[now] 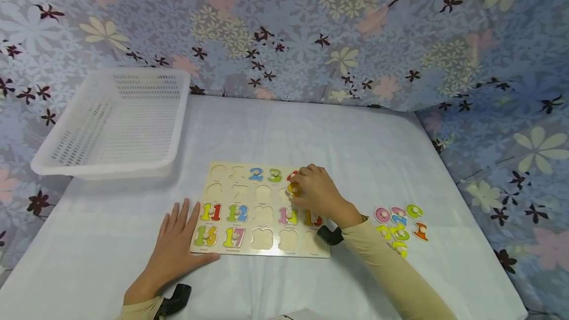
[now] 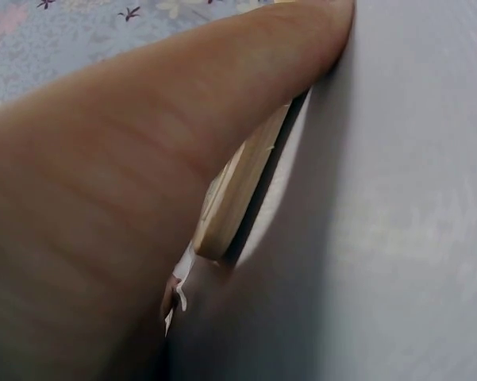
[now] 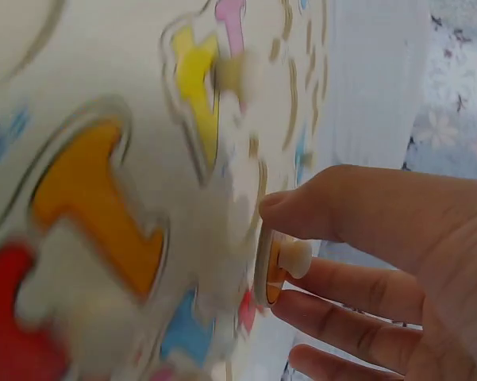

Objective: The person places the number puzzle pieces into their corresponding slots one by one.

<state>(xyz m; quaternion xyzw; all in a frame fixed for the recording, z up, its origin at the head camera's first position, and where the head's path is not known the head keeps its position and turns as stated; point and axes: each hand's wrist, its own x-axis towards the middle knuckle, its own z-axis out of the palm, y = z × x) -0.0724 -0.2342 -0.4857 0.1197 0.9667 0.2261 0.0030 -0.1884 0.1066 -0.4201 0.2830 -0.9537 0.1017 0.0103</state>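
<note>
A wooden number puzzle board (image 1: 275, 257) lies flat on the white table. My right hand (image 1: 319, 194) pinches an orange number puzzle piece (image 1: 294, 190) over the board's second row. In the right wrist view, thumb and fingers grip this knobbed piece (image 3: 276, 268) by its edges, tilted close over the board. My left hand (image 1: 174, 246) rests at the board's left side with fingers spread straight and the thumb along its lower edge. Pieces such as the 11 (image 1: 211, 212), 12 (image 1: 237, 213) and 17 (image 1: 233, 237) sit in their recesses. My right hand partly covers the red piece (image 1: 292, 176).
Several loose number pieces, among them a pink one (image 1: 382, 215) and an orange one (image 1: 420, 232), lie in a cluster right of the board. A white plastic basket (image 1: 178, 127) stands at the back left. Floral cloth (image 1: 284, 28) hangs behind the table.
</note>
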